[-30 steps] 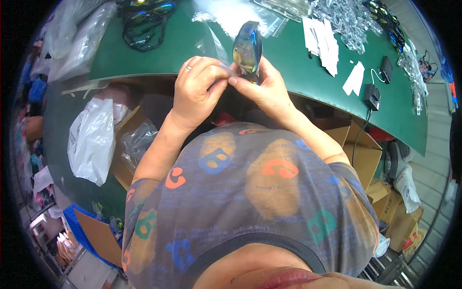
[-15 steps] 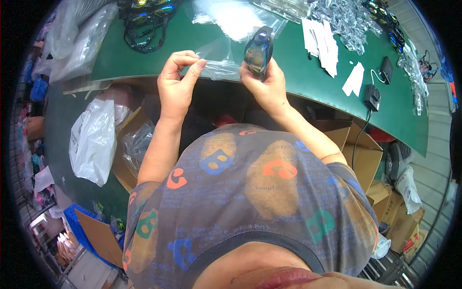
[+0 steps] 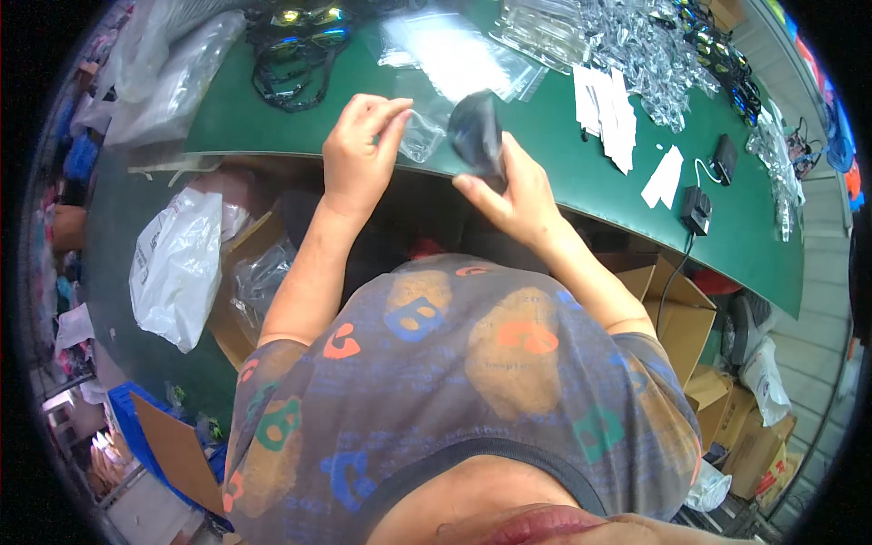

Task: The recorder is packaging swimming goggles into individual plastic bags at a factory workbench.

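Note:
At the table's near edge, my left hand (image 3: 363,154) is closed, thumb and forefinger pinching the edge of a clear plastic bag (image 3: 423,136). The bag lies partly over the green tabletop between my hands. My right hand (image 3: 522,195) holds a pair of dark swim goggles (image 3: 476,132) upright just right of the bag. The goggles are smeared by motion, and some fingers are hidden behind them.
Beyond my hands lies a stack of clear bags (image 3: 445,54). More goggles with black straps (image 3: 295,59) lie far left. White paper slips (image 3: 604,113), a heap of clear plastic pieces (image 3: 645,68) and a black adapter (image 3: 696,209) are on the right. Below stands a cardboard box (image 3: 681,313).
The goggles have turned in my right hand, from coloured lens showing to a dark side. My left hand has shifted slightly right with the bag. The whole view has shifted a little.

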The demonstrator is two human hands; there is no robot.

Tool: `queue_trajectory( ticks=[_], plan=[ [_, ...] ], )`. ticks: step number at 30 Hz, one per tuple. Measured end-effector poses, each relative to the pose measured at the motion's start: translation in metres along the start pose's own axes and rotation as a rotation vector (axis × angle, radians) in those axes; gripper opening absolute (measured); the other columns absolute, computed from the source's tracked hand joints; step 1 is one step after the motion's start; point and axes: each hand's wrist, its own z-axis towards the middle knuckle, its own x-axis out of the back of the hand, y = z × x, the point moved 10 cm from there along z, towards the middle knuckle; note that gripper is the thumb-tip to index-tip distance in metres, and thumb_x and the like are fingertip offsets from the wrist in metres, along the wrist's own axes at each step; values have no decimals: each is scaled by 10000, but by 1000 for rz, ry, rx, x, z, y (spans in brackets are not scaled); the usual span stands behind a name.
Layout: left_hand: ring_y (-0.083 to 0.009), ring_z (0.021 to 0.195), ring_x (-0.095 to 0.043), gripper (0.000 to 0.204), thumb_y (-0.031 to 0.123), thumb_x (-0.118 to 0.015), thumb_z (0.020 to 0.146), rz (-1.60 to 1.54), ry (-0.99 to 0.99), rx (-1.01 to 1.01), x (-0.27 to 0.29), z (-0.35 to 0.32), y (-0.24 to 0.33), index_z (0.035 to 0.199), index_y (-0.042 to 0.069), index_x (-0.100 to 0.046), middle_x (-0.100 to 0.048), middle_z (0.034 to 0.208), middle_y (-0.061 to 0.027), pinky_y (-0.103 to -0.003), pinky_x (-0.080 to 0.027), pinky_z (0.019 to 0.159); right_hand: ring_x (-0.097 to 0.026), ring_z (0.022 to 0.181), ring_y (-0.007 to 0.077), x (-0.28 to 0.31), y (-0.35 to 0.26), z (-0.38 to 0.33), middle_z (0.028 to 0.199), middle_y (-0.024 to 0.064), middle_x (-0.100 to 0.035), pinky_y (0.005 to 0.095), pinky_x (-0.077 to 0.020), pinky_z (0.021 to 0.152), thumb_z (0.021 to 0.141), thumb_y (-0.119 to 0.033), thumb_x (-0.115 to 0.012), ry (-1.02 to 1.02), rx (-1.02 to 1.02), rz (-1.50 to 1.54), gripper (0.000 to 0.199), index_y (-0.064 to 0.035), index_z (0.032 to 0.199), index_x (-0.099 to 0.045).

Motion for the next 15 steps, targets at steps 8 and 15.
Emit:
queue_trajectory(
  ticks=[8,15],
  plan=[
    [-249,764,-681,126,71,-728,875,81,-173,-86,-20,-2,28,1001,63,-724,-689,878,-83,-341,-531,671,-663,939,348,3,-26,-4,1059,166,-643,436,-535,803,910,-305,-707,-309,216,-590,496,-5,1272,-547],
    [-238,834,-680,98,-15,-720,856,62,-206,-177,-21,-8,52,944,22,-701,-692,898,-99,-328,-534,728,-682,833,348,-16,9,0,927,162,-662,436,-543,720,995,-405,-602,-312,69,-403,462,7,1198,-550]
  ],
)
